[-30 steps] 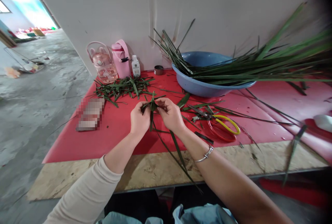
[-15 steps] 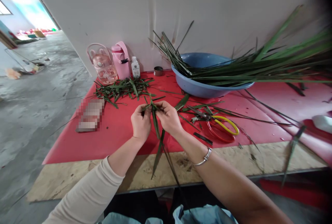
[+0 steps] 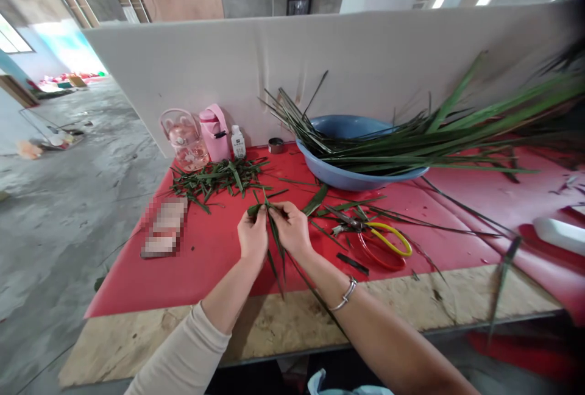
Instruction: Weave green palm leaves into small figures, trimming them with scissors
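Observation:
Between my two hands is a small piece of folded green leaf strips [image 3: 275, 233], its long ends hanging down toward the board's edge. My left hand [image 3: 253, 233] pinches it from the left, thumb and fingers closed. From the right, my right hand [image 3: 292, 227] grips the same strips with its fingertips; a silver bangle [image 3: 346, 295] circles that wrist. The exact fold under the fingertips is hidden. To the right lie scissors [image 3: 372, 233] with one yellow and one red handle, among loose strips. A pile of short leaf cuttings [image 3: 219, 177] sits beyond my left hand.
A blue basin [image 3: 351, 181] holds long green leaves [image 3: 439, 139] that stick out to the right. Pink bottles [image 3: 214, 134], a small white bottle [image 3: 237, 142] and a round tin [image 3: 276, 145] stand by the white panel [image 3: 205, 66]. A blurred flat object [image 3: 165, 227] lies at left.
The camera view has tilted up, so the table appears lower. Both hands still hold the leaf strips; the hanging ends have shifted, one now trailing along my right forearm.

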`<state>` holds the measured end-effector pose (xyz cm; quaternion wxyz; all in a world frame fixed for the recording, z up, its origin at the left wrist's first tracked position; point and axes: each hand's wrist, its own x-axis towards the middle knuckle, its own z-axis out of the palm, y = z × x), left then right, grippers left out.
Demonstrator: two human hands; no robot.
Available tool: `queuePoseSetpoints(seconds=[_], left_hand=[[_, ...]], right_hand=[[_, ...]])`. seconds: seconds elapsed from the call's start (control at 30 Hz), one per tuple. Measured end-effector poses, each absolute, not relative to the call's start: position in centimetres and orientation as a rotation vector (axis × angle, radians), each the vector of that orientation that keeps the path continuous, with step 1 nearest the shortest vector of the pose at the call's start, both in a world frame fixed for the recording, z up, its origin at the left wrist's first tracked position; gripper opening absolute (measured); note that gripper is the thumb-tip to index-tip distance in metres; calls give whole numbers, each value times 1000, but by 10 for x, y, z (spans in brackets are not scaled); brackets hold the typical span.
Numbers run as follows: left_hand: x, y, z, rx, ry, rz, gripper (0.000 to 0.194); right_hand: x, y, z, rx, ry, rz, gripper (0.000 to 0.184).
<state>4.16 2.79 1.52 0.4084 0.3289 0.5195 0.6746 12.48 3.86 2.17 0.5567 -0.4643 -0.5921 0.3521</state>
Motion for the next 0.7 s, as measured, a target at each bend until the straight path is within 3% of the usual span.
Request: queuePoseSetpoints(seconds=[0.33,0.5,0.7], left_hand=[[46,27,4,527,1076,1628,32],[40,21,12,389,1070,1411,42],[34,18,4,485,1131,1438,30]], right_hand=[[119,40,13,-1055,-1230,1063,13],[124,39,15,-1014,-1202,1154,11],[127,38,16,-1060,-1154,1188,14]])
